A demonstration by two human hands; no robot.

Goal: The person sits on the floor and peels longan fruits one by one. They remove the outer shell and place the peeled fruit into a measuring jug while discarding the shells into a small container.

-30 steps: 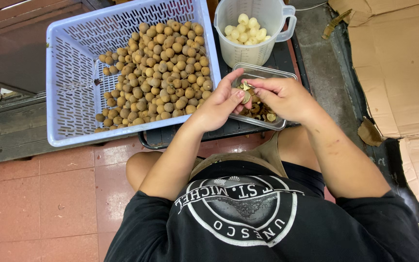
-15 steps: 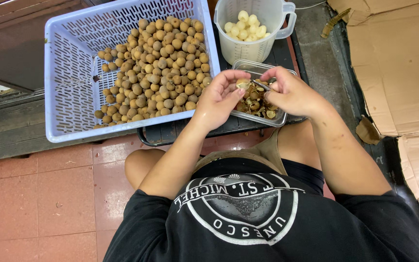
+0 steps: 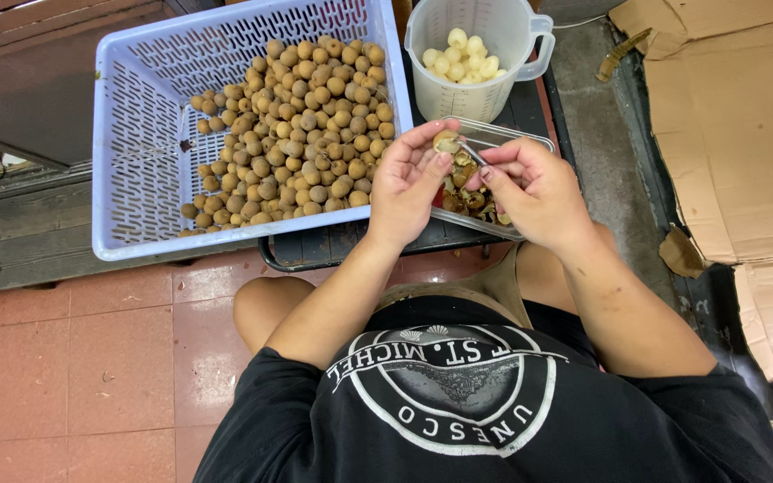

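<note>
1. Longan (image 3: 445, 142): I hold one small round brown fruit in my left hand (image 3: 409, 183), pinched between thumb and fingertips, just above the far edge of the clear tray (image 3: 530, 141).

2. My left fingers are curled closed around the fruit's lower half, leaving its top bare. I judge that this is the right place to hold: low on the sides, so the top is free for the tool.

3. My right hand (image 3: 534, 192) is closed on a thin metal tool (image 3: 473, 154), whose tip touches the fruit. How much of the handle lies in my palm I cannot tell.

4. I judge the fruit to be very light, with a thin, brittle shell that cracks under a little pressure and soft, wet flesh under it. Squeezed hard, it would bruise or shoot out of my fingers.

5. Once opened, it should be slippery, so I would keep the pinch light but spread over several fingertips, not two.

6. The tray lies near me, under both hands, and holds brown shells and dark seeds.

7. To the left stands the basket (image 3: 136, 116), pale blue and slotted, heaped with unpeeled fruit on its right side.

8. Far off, just beyond the tray, stands the jug (image 3: 512, 36), with peeled pale fruit in its bottom.

9. Cardboard (image 3: 735, 116) lies on the right, well apart from my hands.
</note>
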